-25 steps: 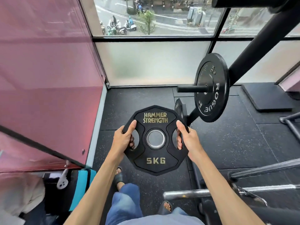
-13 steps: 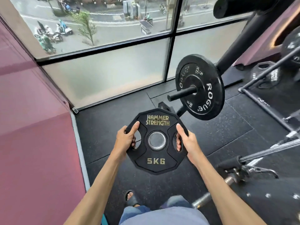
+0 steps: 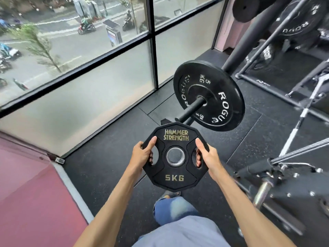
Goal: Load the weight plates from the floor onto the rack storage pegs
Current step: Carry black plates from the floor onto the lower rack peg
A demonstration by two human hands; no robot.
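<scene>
I hold a black 5 kg Hammer Strength plate [image 3: 175, 139] flat-faced toward me at waist height. My left hand [image 3: 142, 154] grips its left grip hole and my right hand [image 3: 207, 156] grips its right one. Just beyond and up to the right, a black storage peg [image 3: 191, 109] sticks out toward me from the rack upright [image 3: 249, 41]. A round black Rogue 5 kg plate [image 3: 222, 97] hangs on that peg. The held plate's top edge sits just below the peg's free end.
A window wall [image 3: 89, 86] runs along the left and back. A pink partition [image 3: 26, 193] stands at lower left. Rack frame bars, a barbell [image 3: 302, 113] and more plates [image 3: 299, 24] crowd the right side. Black rubber flooring [image 3: 106, 148] lies underfoot.
My view has swung to the right and nearer the rack, so the peg and Rogue plate now face me more squarely. The held plate stays in both hands.
</scene>
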